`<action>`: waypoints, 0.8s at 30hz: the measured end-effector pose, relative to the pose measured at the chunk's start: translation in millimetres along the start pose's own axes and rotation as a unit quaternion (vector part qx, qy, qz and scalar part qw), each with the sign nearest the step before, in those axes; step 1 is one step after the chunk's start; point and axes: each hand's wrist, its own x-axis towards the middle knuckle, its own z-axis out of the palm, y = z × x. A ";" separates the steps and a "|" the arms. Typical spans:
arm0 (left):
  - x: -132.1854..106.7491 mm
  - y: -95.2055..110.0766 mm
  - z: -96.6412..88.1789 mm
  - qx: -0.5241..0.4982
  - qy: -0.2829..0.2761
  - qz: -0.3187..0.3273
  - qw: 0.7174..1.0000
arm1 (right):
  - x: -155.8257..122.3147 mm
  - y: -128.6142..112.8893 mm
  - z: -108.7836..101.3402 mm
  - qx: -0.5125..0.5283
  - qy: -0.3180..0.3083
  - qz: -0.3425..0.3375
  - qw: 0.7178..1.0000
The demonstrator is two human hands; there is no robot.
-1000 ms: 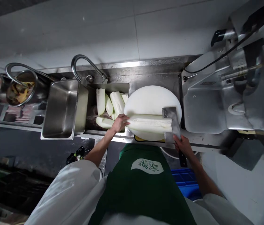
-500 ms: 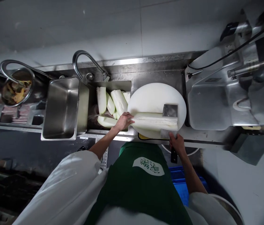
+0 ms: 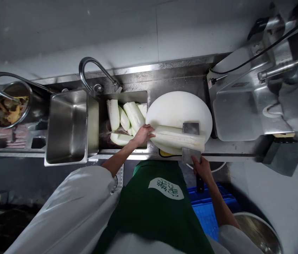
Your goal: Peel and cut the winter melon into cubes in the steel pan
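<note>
A long peeled white vegetable (image 3: 175,138) lies across the front of a round white cutting board (image 3: 178,109). My left hand (image 3: 143,134) grips its left end with curled fingers. My right hand (image 3: 201,168) is closed round the black handle of a cleaver (image 3: 190,141). The broad steel blade passes through the vegetable near its right end. Several more peeled white pieces (image 3: 124,118) lie in the sink basin left of the board.
A curved faucet (image 3: 96,72) stands behind the sink. A deep steel pan (image 3: 71,125) sits to the left, with a bowl of food (image 3: 8,106) beyond it. A steel slicing machine (image 3: 260,95) fills the right. A blue crate (image 3: 215,211) sits below the counter.
The cleaver has shifted left along the vegetable, from its right end to a little further in. My left hand has stayed on the left end. The view has drifted slightly.
</note>
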 end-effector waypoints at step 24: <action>0.1 -15.0 -0.5 -0.049 -0.007 0.046 0.998 | -6.8 -12.3 81.2 0.062 -0.012 -0.007 0.998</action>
